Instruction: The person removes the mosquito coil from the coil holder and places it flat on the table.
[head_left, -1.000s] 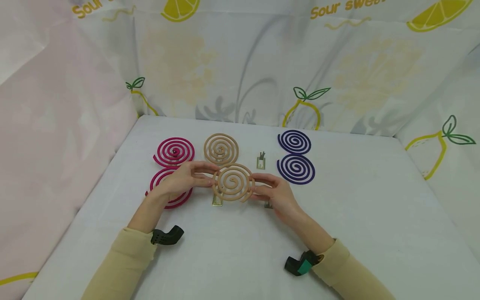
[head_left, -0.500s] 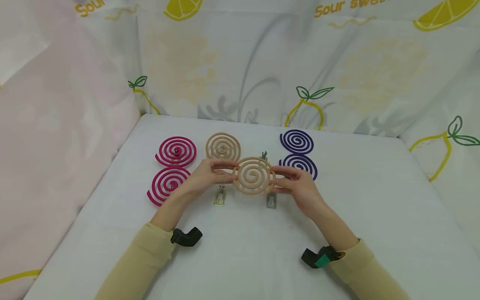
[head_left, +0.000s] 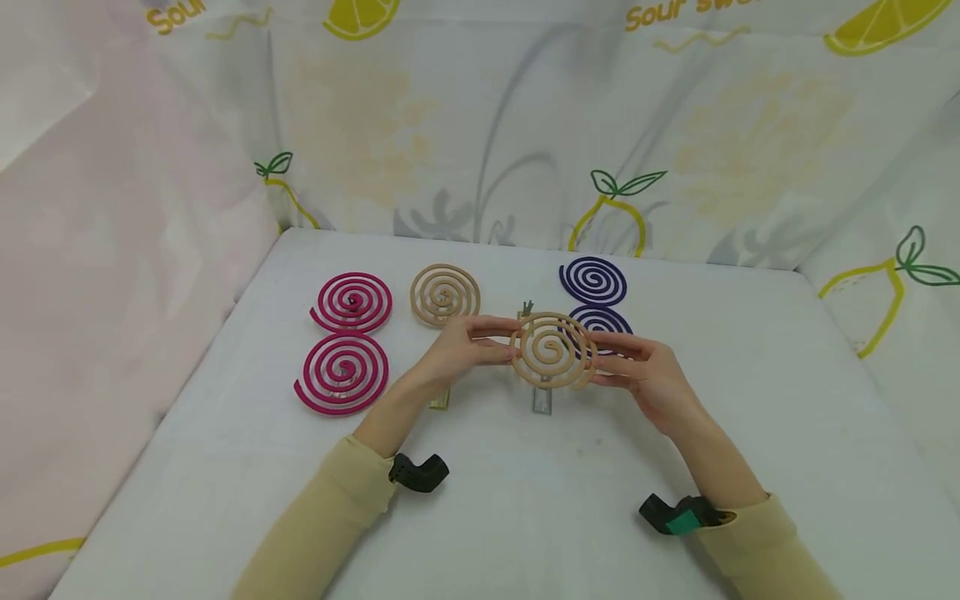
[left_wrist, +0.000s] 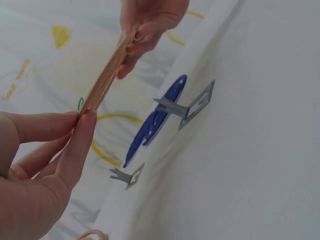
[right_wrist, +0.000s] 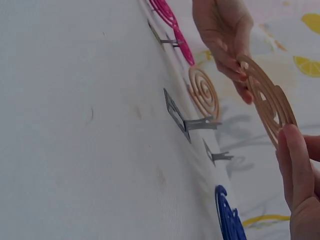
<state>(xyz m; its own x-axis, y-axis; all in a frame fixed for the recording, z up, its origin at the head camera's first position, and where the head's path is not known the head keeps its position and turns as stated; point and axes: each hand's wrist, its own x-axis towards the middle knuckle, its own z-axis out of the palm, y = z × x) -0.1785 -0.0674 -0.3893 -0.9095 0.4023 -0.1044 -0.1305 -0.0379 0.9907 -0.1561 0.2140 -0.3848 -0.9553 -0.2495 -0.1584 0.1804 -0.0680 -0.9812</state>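
A tan mosquito coil (head_left: 551, 346) is held level above the table between both hands. On its left edge, the left hand (head_left: 461, 348) pinches the rim between thumb and fingers. The right hand (head_left: 656, 379) grips the opposite edge the same way. Below the coil stands a small metal coil stand (head_left: 542, 402) with upright prongs, partly covered by it in the head view. A second metal stand (head_left: 527, 308) shows just behind the coil. Another stand (head_left: 440, 400) lies partly hidden by the left hand.
Two pink coils (head_left: 343, 367) sit at the left, one behind the other. A second tan coil (head_left: 444, 295) rests on the table behind the left hand. Two dark blue coils (head_left: 593, 281) are at the back right, the nearer one partly covered. A printed cloth (head_left: 450, 125) hangs behind the table.
Both hands have carried the tan coil to the right, from over the left metal stand to over the right one. The near pink coil is now uncovered.
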